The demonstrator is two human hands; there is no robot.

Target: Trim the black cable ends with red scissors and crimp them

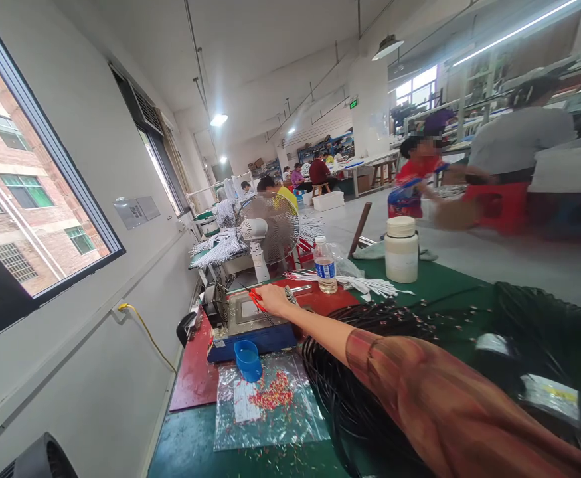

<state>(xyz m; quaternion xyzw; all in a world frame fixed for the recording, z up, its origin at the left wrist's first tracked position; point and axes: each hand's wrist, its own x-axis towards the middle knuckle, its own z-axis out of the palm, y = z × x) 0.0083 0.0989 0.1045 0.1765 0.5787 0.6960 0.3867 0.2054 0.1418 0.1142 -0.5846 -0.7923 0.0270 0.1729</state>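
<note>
brick-red sleeve (419, 385) is filling the lower right, its bare forearm stretching toward the middle of the frame. black cable coils (337, 405) are lying beneath it on the green tabletop (175, 445). left of them, a clear plastic bag (290, 433) is lying flat under red and yellow clippings (275, 392), probably serving to gather them, with a blue plastic cup (248, 362) standing at its upper edge.

just beyond, the right hand (273, 300) is grasping a red-handled tool (256, 299), its exact kind appearing too small to tell, over a blue-fronted metal machine (257, 337) at the center; the arm is probably extending straight to pass above the coils. the left hand is not showing, so i cannot tell its state. a small black fan (215, 305) is standing at the machine's left, perhaps for moving air across its top.

room is narrowing at left, where a red board (190, 382) is meeting the table edge near the wall (95, 345). a labelled bottle (325, 269) and white wires (377, 287) are bordering the far side, a whitish jar (401, 255) standing farther right. past the table, a pedestal fan (270, 229) is standing, and people (319, 171) are sitting in the upper middle.
</note>
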